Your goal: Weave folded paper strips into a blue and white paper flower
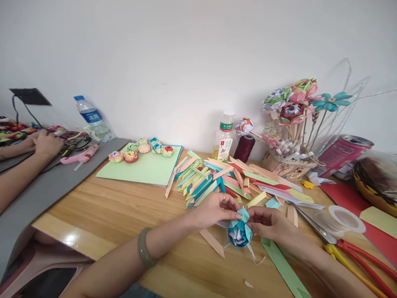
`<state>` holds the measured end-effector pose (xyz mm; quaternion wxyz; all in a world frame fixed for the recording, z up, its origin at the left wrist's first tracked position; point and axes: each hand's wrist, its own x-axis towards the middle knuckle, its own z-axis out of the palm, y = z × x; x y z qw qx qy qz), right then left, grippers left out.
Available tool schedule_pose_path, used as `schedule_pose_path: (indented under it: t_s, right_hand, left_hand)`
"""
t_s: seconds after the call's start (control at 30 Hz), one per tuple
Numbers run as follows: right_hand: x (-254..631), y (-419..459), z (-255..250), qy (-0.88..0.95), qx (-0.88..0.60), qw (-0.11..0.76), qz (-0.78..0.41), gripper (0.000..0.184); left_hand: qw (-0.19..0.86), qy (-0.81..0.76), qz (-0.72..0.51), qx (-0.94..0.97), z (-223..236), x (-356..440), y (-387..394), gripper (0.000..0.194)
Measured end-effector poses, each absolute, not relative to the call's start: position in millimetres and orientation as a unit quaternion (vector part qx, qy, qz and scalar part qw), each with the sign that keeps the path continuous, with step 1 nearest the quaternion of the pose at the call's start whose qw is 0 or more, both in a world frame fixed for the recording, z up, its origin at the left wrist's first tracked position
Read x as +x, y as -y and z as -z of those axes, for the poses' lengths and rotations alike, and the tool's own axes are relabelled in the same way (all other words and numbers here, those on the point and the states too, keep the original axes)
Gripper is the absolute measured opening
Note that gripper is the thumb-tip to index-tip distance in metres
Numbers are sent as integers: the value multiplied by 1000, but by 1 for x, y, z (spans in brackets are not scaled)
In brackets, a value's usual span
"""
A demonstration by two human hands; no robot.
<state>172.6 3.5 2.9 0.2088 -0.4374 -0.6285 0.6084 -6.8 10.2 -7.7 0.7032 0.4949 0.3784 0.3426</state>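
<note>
Paper in teal, pale blue and white forms one round, layered flower [240,232], which we hold just above the wooden surface [114,207], near the front. Our left hand [214,210] pinches its pale top flap between thumb and fingertips; our right hand [269,221] is nearly closed on its right edge, fingers curled. Beyond them we see a heap of folded paper strips [204,182], too many to count. To the left, eight small paper flowers [130,157] sit on one smooth, light-green sheet [133,171]. We count two clear plastic bottles [224,138], one maroon thread cone [244,148] and one pink glue gun [80,156]. Two hands of another person [46,142] are at far left.
</note>
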Motion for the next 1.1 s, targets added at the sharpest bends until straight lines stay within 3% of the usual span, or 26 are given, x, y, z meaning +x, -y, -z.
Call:
schedule_pose_path:
  t_s: [0.37, 0.7, 0.93, 1.1]
  right_hand:
    - [174, 0, -7, 679, -407, 179, -585, 18]
    - [170, 3, -5, 740, -446, 175, -472, 22]
    - [172, 3, 2, 756, -422, 151, -477, 19]
    - [170, 5, 2, 794, -433, 173, -390, 19]
  left_hand:
    - [696, -380, -325, 514, 6, -7, -11, 36]
    - [665, -387, -333, 545, 10, -7, -10, 22]
    - [602, -399, -321, 612, 12, -5, -3, 7]
    - [495, -433, -324, 680, 11, -5, 0, 5]
